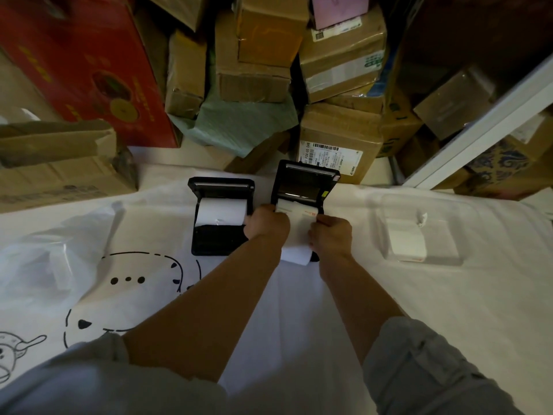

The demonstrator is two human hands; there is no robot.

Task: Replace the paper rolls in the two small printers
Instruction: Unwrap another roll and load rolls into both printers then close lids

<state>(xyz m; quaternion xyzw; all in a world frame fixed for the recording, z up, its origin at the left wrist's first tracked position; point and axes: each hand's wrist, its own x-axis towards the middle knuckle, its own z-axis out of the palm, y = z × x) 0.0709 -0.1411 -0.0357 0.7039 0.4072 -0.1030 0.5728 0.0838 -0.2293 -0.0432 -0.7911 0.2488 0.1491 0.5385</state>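
Two small black printers stand side by side on a white cloth, both with lids up. The left printer [220, 217] holds a white paper roll [221, 211] in its bay. At the right printer [305, 184], my left hand [266, 224] and my right hand [330, 235] grip a white paper roll [296, 235] from either side, over the bay. A strip of its paper hangs toward me, and red print shows near its top. A clear plastic box [419, 232] to the right holds another white roll.
Stacked cardboard boxes [338, 151] crowd the area right behind the printers, with a red carton [83, 64] at back left. A clear plastic bag [45, 265] lies on the cloth at left. A white frame bar [478, 127] slants at back right.
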